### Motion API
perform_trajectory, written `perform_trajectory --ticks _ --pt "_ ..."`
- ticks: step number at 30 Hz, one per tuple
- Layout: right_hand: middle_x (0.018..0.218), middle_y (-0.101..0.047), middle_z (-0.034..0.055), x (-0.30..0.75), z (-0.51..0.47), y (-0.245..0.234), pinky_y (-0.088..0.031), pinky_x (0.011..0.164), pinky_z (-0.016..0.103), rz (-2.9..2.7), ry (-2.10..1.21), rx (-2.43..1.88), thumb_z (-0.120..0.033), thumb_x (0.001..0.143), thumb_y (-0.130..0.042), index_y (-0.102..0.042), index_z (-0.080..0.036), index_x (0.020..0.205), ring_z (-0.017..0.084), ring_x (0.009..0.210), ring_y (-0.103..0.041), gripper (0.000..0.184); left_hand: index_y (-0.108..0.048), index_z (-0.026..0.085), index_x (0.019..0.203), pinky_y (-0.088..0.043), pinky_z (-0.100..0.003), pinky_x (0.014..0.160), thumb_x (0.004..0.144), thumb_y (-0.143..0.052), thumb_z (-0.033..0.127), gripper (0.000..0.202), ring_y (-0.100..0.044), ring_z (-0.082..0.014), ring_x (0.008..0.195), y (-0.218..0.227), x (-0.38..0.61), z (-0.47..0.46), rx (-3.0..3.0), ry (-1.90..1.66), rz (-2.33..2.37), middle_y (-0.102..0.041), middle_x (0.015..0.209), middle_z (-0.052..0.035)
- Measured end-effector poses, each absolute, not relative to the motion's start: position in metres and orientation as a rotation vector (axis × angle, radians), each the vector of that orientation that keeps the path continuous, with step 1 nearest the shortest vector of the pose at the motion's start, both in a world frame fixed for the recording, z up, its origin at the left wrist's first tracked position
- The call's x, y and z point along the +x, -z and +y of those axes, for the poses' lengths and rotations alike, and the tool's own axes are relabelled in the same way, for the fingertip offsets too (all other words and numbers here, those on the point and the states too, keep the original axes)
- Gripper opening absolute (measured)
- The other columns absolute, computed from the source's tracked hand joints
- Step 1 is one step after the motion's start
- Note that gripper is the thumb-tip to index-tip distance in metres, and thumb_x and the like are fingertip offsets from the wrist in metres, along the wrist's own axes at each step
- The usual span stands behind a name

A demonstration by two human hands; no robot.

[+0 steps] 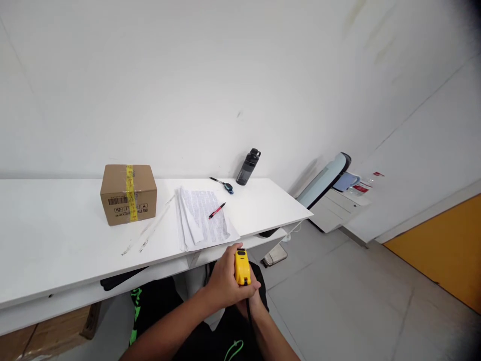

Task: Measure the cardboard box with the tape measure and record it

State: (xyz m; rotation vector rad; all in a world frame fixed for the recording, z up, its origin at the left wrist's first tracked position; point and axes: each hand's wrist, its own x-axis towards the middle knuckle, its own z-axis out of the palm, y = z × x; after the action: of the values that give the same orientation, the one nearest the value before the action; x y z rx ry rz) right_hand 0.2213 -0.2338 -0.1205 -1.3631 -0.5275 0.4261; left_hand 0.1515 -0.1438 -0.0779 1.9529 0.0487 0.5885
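My left hand is wrapped around a small yellow device with a black cord hanging from it, held just below the front edge of the white desk. My right hand is tucked under the left, mostly hidden, with its fingers closed at the device's lower end. On the desk above the hands lies a stack of printed papers with a red pen on top.
A taped cardboard box stands on the desk to the left. A dark water bottle and a black pen with a blue object sit by the wall. A white cabinet with a leaning board stands on the right floor.
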Motion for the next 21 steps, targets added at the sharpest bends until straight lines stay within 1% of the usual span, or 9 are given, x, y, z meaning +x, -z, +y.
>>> perform_trajectory --ticks 3,5,7,9,13,15,17,19,21 --pt "0.096 -0.066 0.0065 0.241 -0.225 0.107 -0.055 0.069 0.042 -0.729 -0.256 -1.545 -0.053 0.092 -0.040 -0.053 -0.032 0.129 0.026 0.082 -0.065 0.045 -0.039 0.024 0.137 -0.040 -0.050 0.103 0.060 -0.078 0.036 0.087 -0.053 -0.0333 0.118 0.054 0.155 -0.113 2.157 -0.758 -0.138 -0.056 0.128 -0.0127" --pt "0.095 -0.065 0.0064 0.273 -0.215 0.092 -0.054 0.070 0.039 -0.800 -0.030 -1.723 -0.046 0.092 -0.044 -0.042 -0.028 0.141 0.023 0.078 -0.063 0.052 -0.045 0.024 0.131 -0.041 -0.051 0.100 0.059 -0.076 0.035 0.079 -0.055 -0.0337 0.112 0.042 0.164 -0.090 2.280 -0.793 -0.206 -0.059 0.122 -0.0116" --pt "0.093 -0.066 0.0069 0.312 -0.194 0.074 -0.052 0.071 0.036 -0.894 0.157 -1.899 -0.039 0.095 -0.040 -0.045 -0.022 0.139 0.021 0.075 -0.062 0.048 -0.047 0.023 0.129 -0.044 -0.049 0.093 0.062 -0.074 0.039 0.074 -0.058 -0.0318 0.104 0.036 0.181 -0.063 2.305 -0.760 -0.069 -0.061 0.117 -0.0110" --pt "0.103 -0.068 0.0084 0.350 -0.161 0.060 -0.049 0.077 0.034 -1.153 0.218 -2.090 -0.031 0.096 -0.038 -0.051 -0.022 0.135 0.019 0.082 -0.064 0.042 -0.045 0.023 0.131 -0.047 -0.043 0.084 0.067 -0.071 0.046 0.073 -0.060 -0.0273 0.094 0.035 0.203 -0.034 2.210 -0.710 0.181 -0.061 0.112 -0.0094" --pt "0.090 -0.072 0.0075 0.398 -0.102 0.052 -0.044 0.064 0.027 -1.641 0.120 -2.471 -0.023 0.093 -0.046 -0.060 -0.023 0.125 0.019 0.075 -0.066 0.035 -0.044 0.023 0.126 -0.047 -0.031 0.070 0.072 -0.067 0.049 0.065 -0.057 -0.0174 0.077 0.042 0.243 0.015 1.953 -0.582 0.368 -0.058 0.093 -0.0011" --pt "0.088 -0.073 0.0081 0.407 -0.091 0.058 -0.043 0.064 0.026 -1.682 0.119 -2.497 -0.024 0.093 -0.047 -0.062 -0.023 0.120 0.020 0.074 -0.067 0.031 -0.045 0.023 0.123 -0.046 -0.029 0.068 0.072 -0.067 0.050 0.062 -0.054 -0.0148 0.073 0.049 0.252 0.028 1.867 -0.510 0.337 -0.055 0.087 0.0013" --pt "0.097 -0.072 0.0103 0.410 -0.093 0.067 -0.043 0.068 0.027 -1.659 0.163 -2.497 -0.023 0.095 -0.044 -0.060 -0.021 0.122 0.020 0.081 -0.067 0.031 -0.046 0.023 0.122 -0.045 -0.028 0.068 0.071 -0.069 0.051 0.063 -0.052 -0.0141 0.072 0.055 0.253 0.032 1.839 -0.490 0.301 -0.053 0.085 0.0022" --pt "0.106 -0.070 0.0122 0.411 -0.102 0.076 -0.044 0.073 0.028 -1.624 0.214 -2.514 -0.022 0.097 -0.039 -0.056 -0.019 0.126 0.020 0.088 -0.066 0.034 -0.047 0.024 0.124 -0.044 -0.028 0.067 0.069 -0.070 0.052 0.066 -0.052 -0.0148 0.072 0.058 0.250 0.031 1.871 -0.486 0.261 -0.054 0.086 0.0020" --pt "0.104 -0.070 0.0117 0.413 -0.113 0.084 -0.045 0.075 0.029 -1.504 0.279 -2.472 -0.023 0.096 -0.037 -0.055 -0.017 0.126 0.020 0.089 -0.065 0.035 -0.046 0.026 0.129 -0.044 -0.029 0.064 0.069 -0.069 0.054 0.070 -0.052 -0.0157 0.070 0.059 0.246 0.029 1.941 -0.451 0.243 -0.055 0.087 0.0013"
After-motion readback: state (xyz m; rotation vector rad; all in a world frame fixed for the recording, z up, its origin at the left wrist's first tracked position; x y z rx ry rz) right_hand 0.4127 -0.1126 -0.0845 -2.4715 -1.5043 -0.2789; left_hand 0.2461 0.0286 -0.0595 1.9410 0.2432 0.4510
